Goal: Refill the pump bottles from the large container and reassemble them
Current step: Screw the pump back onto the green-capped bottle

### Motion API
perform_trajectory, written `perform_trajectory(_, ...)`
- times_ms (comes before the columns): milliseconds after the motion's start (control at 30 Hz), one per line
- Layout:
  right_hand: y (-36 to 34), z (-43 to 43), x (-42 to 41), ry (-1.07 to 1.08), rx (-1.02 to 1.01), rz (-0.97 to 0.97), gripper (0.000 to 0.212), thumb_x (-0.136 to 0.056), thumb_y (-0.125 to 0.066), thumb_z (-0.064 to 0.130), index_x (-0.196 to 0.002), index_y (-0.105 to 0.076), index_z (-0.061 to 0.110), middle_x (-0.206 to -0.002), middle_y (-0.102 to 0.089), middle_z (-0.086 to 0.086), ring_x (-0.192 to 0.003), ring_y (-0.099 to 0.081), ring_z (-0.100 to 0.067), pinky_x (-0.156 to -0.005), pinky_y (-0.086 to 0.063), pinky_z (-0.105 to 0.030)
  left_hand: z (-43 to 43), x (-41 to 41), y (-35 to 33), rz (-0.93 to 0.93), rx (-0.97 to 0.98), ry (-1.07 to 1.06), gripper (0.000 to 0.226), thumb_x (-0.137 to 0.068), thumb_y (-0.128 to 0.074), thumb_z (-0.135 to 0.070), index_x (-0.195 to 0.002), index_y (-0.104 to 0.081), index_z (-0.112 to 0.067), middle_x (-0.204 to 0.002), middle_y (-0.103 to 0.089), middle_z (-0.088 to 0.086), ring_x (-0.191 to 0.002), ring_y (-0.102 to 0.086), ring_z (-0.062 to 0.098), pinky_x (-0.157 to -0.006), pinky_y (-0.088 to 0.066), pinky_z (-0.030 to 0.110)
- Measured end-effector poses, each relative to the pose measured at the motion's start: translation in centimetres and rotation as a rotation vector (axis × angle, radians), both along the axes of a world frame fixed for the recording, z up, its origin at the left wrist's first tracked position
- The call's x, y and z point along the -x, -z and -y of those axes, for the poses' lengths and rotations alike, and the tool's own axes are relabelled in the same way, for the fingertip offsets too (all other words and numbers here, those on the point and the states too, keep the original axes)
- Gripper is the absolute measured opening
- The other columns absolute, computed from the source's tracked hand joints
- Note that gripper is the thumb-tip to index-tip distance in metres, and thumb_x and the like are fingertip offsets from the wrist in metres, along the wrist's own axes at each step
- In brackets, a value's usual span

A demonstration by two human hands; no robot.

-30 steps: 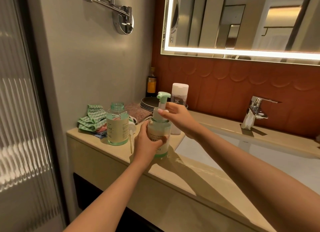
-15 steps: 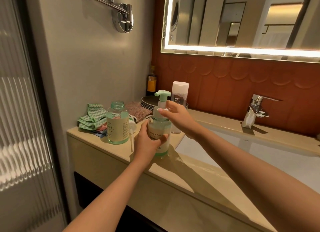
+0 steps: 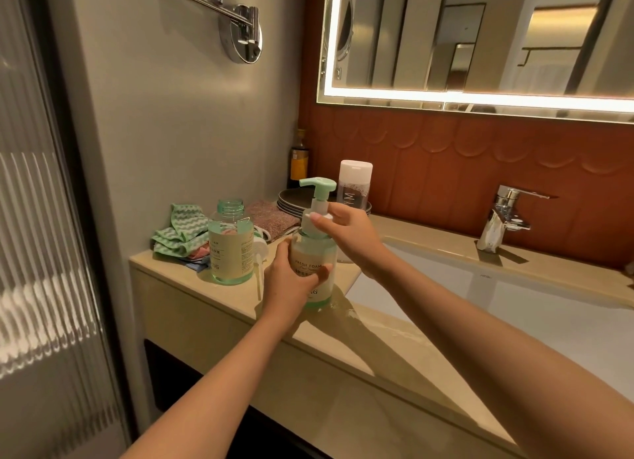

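A green pump bottle (image 3: pixel 314 253) with a cream label stands on the beige counter (image 3: pixel 192 280). My left hand (image 3: pixel 291 280) grips its body from the left. My right hand (image 3: pixel 346 234) pinches the white collar under the mint pump head (image 3: pixel 319 186). To the left stands a second green bottle (image 3: pixel 230 246), open at the neck, with no pump on it. A loose white pump with its tube (image 3: pixel 258 270) lies beside that bottle, partly hidden by my left hand. The tall white-capped container (image 3: pixel 355 184) stands behind my right hand.
Folded green and brown cloths (image 3: pixel 178 234) lie at the back left by the wall. Dark plates (image 3: pixel 291 199) and an amber bottle (image 3: pixel 299 160) sit in the corner. The white sink basin (image 3: pixel 514 294) and chrome tap (image 3: pixel 504 218) lie to the right.
My hands stay on the pump bottle; the right hand has shifted slightly around the collar. The bottle stays in place.
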State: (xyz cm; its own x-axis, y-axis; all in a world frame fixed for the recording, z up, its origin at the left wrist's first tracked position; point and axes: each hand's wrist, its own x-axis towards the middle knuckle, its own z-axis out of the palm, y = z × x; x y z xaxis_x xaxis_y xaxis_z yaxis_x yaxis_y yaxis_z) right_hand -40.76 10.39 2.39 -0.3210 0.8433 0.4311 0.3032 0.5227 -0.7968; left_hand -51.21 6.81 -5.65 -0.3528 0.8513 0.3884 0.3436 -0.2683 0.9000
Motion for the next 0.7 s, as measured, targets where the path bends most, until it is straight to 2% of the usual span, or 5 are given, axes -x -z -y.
perform_trajectory(200,-0.4,0.0,0.9,0.159,-0.015,0.085,0.052,-0.076,-0.071,0.044,-0.113,-0.050,0.014,-0.109,-0.056,0.003,-0.098,-0.055,-0.013,-0.073,-0.048,-0.022,0.0,0.1,0.1,-0.001,0.003,0.003,0.066,-0.069,-0.078,-0.036,-0.125,-0.047,-0.022,-0.121,-0.059,-0.004,-0.114,-0.052,0.017,-0.094,-0.047,0.040)
perform_trajectory(367,-1.0,0.6,0.0,-0.063,0.079,0.010,0.055,-0.086,-0.064,0.031,-0.134,-0.043,0.014,-0.130,-0.052,-0.001,-0.108,-0.049,-0.009,-0.078,-0.042,-0.021,0.0,0.1,0.1,0.009,0.008,0.008,0.063,-0.069,-0.078,-0.033,-0.123,-0.047,-0.023,-0.119,-0.060,-0.005,-0.114,-0.053,0.017,-0.095,-0.047,0.043)
perform_trajectory(467,0.1,0.3,0.0,-0.030,0.048,-0.014,0.046,-0.087,-0.063,0.028,-0.129,-0.052,0.012,-0.125,-0.059,-0.003,-0.113,-0.056,-0.019,-0.082,-0.048,-0.024,0.0,0.1,0.1,-0.001,-0.001,0.002,0.063,-0.070,-0.077,-0.033,-0.124,-0.047,-0.023,-0.119,-0.059,-0.005,-0.114,-0.053,0.016,-0.095,-0.047,0.043)
perform_trajectory(567,0.5,0.0,0.3,0.103,-0.041,0.020,0.051,-0.081,-0.069,0.036,-0.123,-0.057,0.012,-0.119,-0.062,-0.003,-0.107,-0.059,-0.018,-0.083,-0.051,-0.027,-0.1,0.1,0.2,-0.003,0.001,0.001,0.068,-0.070,-0.078,-0.031,-0.129,-0.045,-0.023,-0.124,-0.057,-0.005,-0.119,-0.050,0.016,-0.098,-0.046,0.042)
perform_trajectory(700,0.2,0.0,0.5,0.194,-0.066,0.130,0.054,-0.076,-0.070,0.048,-0.111,-0.046,0.014,-0.108,-0.057,0.000,-0.098,-0.057,-0.014,-0.077,-0.052,-0.027,-0.1,0.2,0.2,0.005,-0.003,-0.003,0.071,-0.069,-0.078,-0.032,-0.131,-0.043,-0.023,-0.126,-0.056,-0.005,-0.120,-0.049,0.016,-0.097,-0.045,0.038)
